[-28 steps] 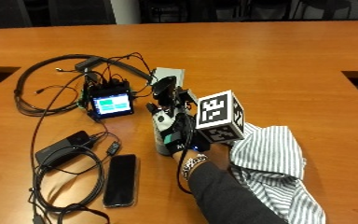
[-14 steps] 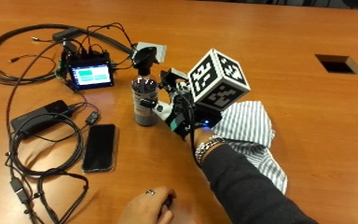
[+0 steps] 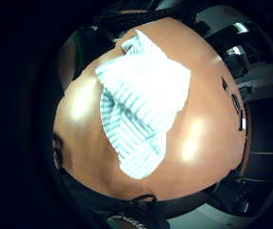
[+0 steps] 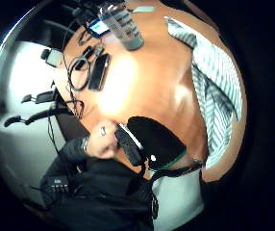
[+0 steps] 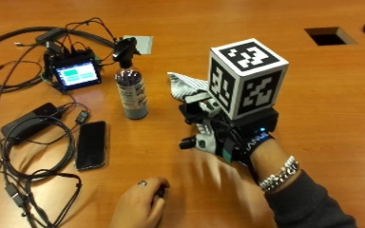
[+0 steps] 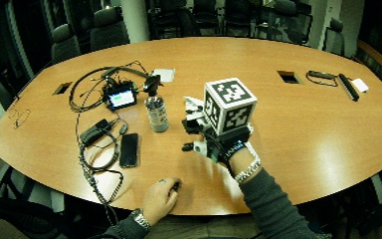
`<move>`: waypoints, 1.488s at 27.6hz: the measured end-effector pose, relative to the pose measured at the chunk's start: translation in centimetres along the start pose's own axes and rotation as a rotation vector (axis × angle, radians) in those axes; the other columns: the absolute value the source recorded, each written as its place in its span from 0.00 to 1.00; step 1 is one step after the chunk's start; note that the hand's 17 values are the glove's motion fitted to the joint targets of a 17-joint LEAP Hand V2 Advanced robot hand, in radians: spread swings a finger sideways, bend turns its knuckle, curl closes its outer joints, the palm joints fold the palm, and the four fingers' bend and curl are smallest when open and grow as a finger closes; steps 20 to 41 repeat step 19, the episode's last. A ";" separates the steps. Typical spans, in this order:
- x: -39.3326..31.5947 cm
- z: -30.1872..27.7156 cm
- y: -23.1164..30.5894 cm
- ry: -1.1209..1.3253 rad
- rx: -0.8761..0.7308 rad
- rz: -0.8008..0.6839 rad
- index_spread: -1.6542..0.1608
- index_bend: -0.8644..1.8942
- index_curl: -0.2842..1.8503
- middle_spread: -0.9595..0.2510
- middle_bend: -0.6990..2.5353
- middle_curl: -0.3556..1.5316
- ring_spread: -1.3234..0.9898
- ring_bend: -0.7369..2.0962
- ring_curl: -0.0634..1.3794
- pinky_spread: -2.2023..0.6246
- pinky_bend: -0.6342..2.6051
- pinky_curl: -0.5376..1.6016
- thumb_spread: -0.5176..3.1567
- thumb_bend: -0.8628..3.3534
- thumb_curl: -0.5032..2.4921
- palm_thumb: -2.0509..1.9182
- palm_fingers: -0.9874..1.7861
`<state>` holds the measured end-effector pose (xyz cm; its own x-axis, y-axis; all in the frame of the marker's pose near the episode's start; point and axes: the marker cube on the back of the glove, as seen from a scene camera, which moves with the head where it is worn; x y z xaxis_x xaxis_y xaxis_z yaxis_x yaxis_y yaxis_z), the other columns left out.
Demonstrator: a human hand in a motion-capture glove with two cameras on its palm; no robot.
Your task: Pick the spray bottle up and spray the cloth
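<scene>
Fingers [image 5: 198, 110] released from spray bottle [image 5: 130, 90], now over cloth [image 5: 186, 85]

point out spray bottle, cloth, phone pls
spray bottle [image 5: 132, 95]: outside view, on its label, mid-body.
cloth [image 3: 141, 105]: little finger side palm view, middle of the striped fabric.
phone [image 5: 91, 145]: outside view, centre of its dark screen.

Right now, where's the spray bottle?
In the outside view the spray bottle stands upright on the table, unheld, between the small lit screen and the gloved right hand, with the phone just in front of it.
</scene>
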<state>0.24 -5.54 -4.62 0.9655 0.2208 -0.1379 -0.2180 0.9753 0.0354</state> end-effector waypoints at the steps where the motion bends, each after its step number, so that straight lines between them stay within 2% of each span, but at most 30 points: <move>1: 0.1 0.3 0.8 0.004 -0.025 0.001 0.69 0.36 0.26 0.76 0.28 0.37 0.55 0.41 0.30 0.86 0.35 0.43 0.43 0.20 0.27 0.62 0.48; 12: 2.0 2.8 6.6 0.027 -0.155 0.036 0.67 0.36 0.26 0.76 0.27 0.37 0.56 0.40 0.28 0.87 0.34 0.42 0.43 0.20 0.27 0.62 0.48; 41: 2.0 2.3 5.8 0.054 -0.158 0.020 0.67 0.36 0.25 0.76 0.27 0.37 0.56 0.40 0.28 0.87 0.33 0.42 0.44 0.20 0.26 0.62 0.48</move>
